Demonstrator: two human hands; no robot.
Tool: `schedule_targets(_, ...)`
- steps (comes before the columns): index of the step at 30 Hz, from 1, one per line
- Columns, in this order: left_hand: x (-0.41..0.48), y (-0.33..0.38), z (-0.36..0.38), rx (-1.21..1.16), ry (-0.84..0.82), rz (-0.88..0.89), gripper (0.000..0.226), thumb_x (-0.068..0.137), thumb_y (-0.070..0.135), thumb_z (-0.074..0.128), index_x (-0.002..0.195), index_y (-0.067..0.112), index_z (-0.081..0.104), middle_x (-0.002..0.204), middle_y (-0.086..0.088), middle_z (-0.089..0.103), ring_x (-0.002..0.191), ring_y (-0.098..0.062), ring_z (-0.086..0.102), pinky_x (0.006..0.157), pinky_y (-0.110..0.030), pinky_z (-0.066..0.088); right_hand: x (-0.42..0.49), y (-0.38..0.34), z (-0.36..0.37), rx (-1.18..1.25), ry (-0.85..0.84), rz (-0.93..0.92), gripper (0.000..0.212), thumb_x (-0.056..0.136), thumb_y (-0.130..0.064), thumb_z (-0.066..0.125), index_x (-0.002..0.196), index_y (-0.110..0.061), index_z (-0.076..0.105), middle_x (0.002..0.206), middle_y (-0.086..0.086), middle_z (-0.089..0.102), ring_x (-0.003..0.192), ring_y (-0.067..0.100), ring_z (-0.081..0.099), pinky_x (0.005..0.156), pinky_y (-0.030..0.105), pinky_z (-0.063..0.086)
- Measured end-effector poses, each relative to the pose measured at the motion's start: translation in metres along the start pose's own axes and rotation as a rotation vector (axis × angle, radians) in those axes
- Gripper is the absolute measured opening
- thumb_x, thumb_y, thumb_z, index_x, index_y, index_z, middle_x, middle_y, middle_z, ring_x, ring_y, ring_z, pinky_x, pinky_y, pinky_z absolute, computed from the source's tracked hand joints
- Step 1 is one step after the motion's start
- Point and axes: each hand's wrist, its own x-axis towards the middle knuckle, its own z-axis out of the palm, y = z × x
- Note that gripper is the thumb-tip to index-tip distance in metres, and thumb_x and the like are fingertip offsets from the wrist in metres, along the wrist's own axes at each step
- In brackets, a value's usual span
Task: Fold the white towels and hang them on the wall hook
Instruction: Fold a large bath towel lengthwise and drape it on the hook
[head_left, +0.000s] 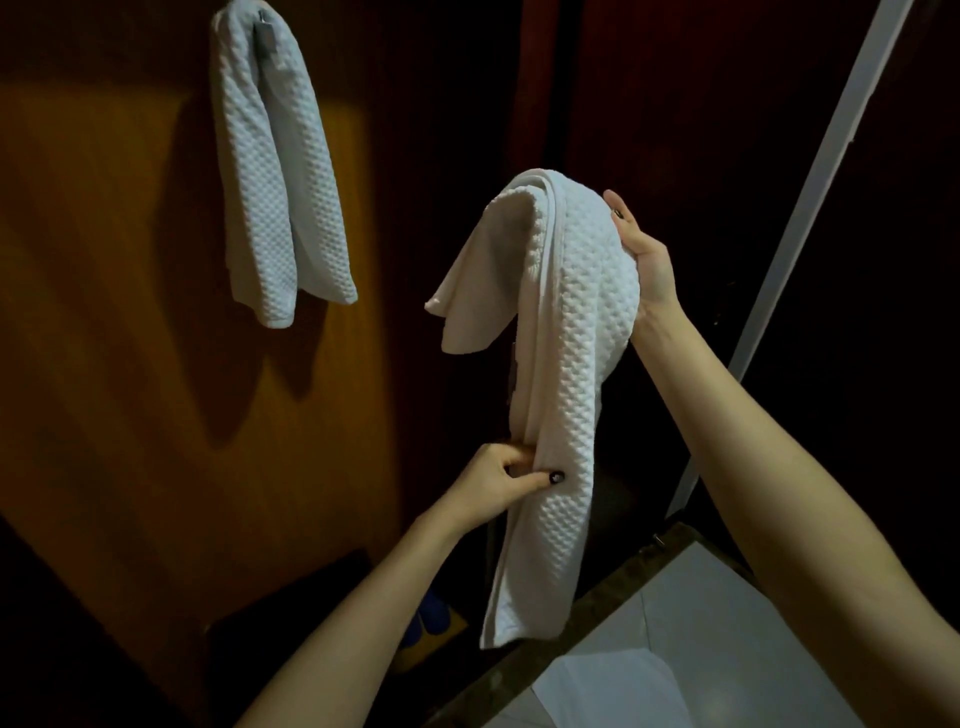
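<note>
right forearm (779, 493): nearest, bare, runs from bottom right corner up to the wrist.
left forearm (337, 623): bare, comes in from the bottom edge, angled up-right.
counter (597, 608): bottom right, dark stone rim around a white top; towel's lower end hangs just in front of the rim.
left hand (498, 483): low, fingers curled, thumb with dark nail on the front face; pinches the towel's left edge about two thirds of the way down.
towel (571, 338): white, waffle texture, folded into a long narrow strip, held in the air between both hands. Bent over at the top; long side hangs down past the left hand, short side flops to the left with a smooth face showing.
right hand (644, 254): high, palm toward the camera, under the top bend. Thumb lies on the towel's outer face, fingers hidden beneath the cloth; grips the towel at the fold.
blue thing (431, 618): on the floor below the left forearm, on a yellow patch; too dark to identify.
white strip (810, 197): slanted, right of the right hand, well behind it.
hung towel (270, 182): same waffle white, folded over, hangs on the wall top left, well apart from the held one. Grey tag (264, 39) near its top. Top is cut off by the picture edge, so its support can't be seen.
wall (104, 312): brown, lit orange on the left, dark behind the hands.
</note>
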Motion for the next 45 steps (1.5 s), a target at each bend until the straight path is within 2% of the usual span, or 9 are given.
schedule_targets(6, -0.007, -0.013, -0.027, 0.224, 0.293, 0.175, 0.014, 0.078, 0.008, 0.075, 0.072, -0.001, 0.066, 0.079, -0.015, 0.061, 0.074, -0.023, 0.059, 0.069, -0.032, 0.047, -0.001, -0.015, -0.008, -0.105, 0.056, -0.099, 0.022, 0.099, -0.008, 0.044, 0.118, -0.015, 0.053, 0.107, 0.007, 0.062, 0.091, 0.021, 0.065, 0.086, 0.038, 0.053)
schedule_targets(11, -0.027, -0.022, -0.052, 0.087, 0.146, -0.025, 0.006, 0.080, 0.017, 0.075, 0.078, 0.015, 0.069, 0.081, -0.003, 0.069, 0.078, -0.012, 0.065, 0.070, -0.024, 0.050, 0.003, -0.005, -0.006, -0.059, 0.191, -0.124, 0.021, 0.100, -0.005, 0.043, 0.115, -0.014, 0.054, 0.105, 0.009, 0.061, 0.085, 0.021, 0.066, 0.078, 0.036, 0.055)
schedule_targets(16, -0.042, -0.029, -0.043, 0.054, 0.081, -0.059, 0.047, 0.086, 0.034, 0.065, 0.082, -0.012, 0.055, 0.079, -0.028, 0.054, 0.076, -0.020, 0.053, 0.070, -0.031, 0.038, 0.004, 0.009, -0.006, -0.067, 0.221, -0.091, 0.027, 0.101, -0.004, 0.042, 0.126, -0.011, 0.047, 0.106, 0.010, 0.059, 0.085, 0.021, 0.065, 0.079, 0.036, 0.054)
schedule_targets(21, -0.049, -0.016, -0.058, -0.009, 0.231, -0.052, 0.016, 0.084, 0.027, 0.066, 0.091, 0.013, 0.068, 0.086, -0.010, 0.069, 0.078, -0.020, 0.065, 0.069, -0.026, 0.049, 0.000, 0.004, -0.023, -0.212, 0.239, -0.014, 0.045, 0.101, -0.012, 0.045, 0.145, -0.017, 0.036, 0.122, 0.006, 0.057, 0.107, 0.022, 0.064, 0.084, 0.039, 0.056)
schedule_targets(26, -0.053, -0.003, -0.090, -0.270, 0.336, -0.121, 0.036, 0.074, 0.026, 0.072, 0.105, 0.027, 0.053, 0.092, -0.012, 0.073, 0.075, -0.025, 0.070, 0.058, -0.032, 0.056, -0.005, -0.002, -0.037, -0.406, 0.203, 0.066, 0.088, 0.090, 0.005, 0.051, 0.152, -0.043, 0.011, 0.144, 0.018, 0.034, 0.103, 0.027, 0.066, 0.072, 0.037, 0.053)
schedule_targets(28, -0.054, -0.002, -0.095, -0.239, 0.314, -0.156, 0.042, 0.074, 0.026, 0.078, 0.104, 0.023, 0.049, 0.088, -0.009, 0.072, 0.073, -0.022, 0.069, 0.057, -0.031, 0.054, -0.009, 0.004, -0.040, -0.325, 0.256, 0.009, 0.086, 0.089, 0.009, 0.046, 0.153, -0.040, 0.014, 0.137, 0.018, 0.035, 0.088, 0.024, 0.067, 0.065, 0.033, 0.053)
schedule_targets(34, -0.053, -0.014, -0.076, 0.221, 0.114, -0.091, 0.013, 0.077, 0.012, 0.078, 0.074, 0.008, 0.066, 0.075, 0.001, 0.058, 0.068, -0.005, 0.050, 0.065, -0.023, 0.037, -0.015, 0.016, -0.052, -0.229, 0.313, -0.033, 0.071, 0.088, 0.005, 0.044, 0.148, -0.029, 0.032, 0.135, 0.008, 0.036, 0.120, 0.032, 0.056, 0.080, 0.034, 0.055)
schedule_targets(41, -0.053, -0.035, -0.053, 0.298, 0.377, -0.030, 0.025, 0.079, 0.013, 0.076, 0.077, -0.009, 0.063, 0.092, 0.004, 0.038, 0.075, 0.009, 0.042, 0.074, -0.005, 0.036, -0.008, 0.013, -0.045, -0.106, 0.312, -0.039, 0.058, 0.085, 0.004, 0.044, 0.139, -0.018, 0.044, 0.128, 0.013, 0.049, 0.116, 0.032, 0.058, 0.090, 0.043, 0.055)
schedule_targets(45, -0.052, -0.036, -0.056, 0.296, 0.231, -0.059, 0.018, 0.087, 0.017, 0.068, 0.087, -0.001, 0.064, 0.102, -0.002, 0.055, 0.087, -0.007, 0.053, 0.077, -0.020, 0.039, -0.003, 0.012, -0.040, -0.134, 0.301, -0.046, 0.060, 0.086, 0.005, 0.044, 0.142, -0.018, 0.042, 0.129, 0.012, 0.048, 0.118, 0.032, 0.056, 0.086, 0.042, 0.056)
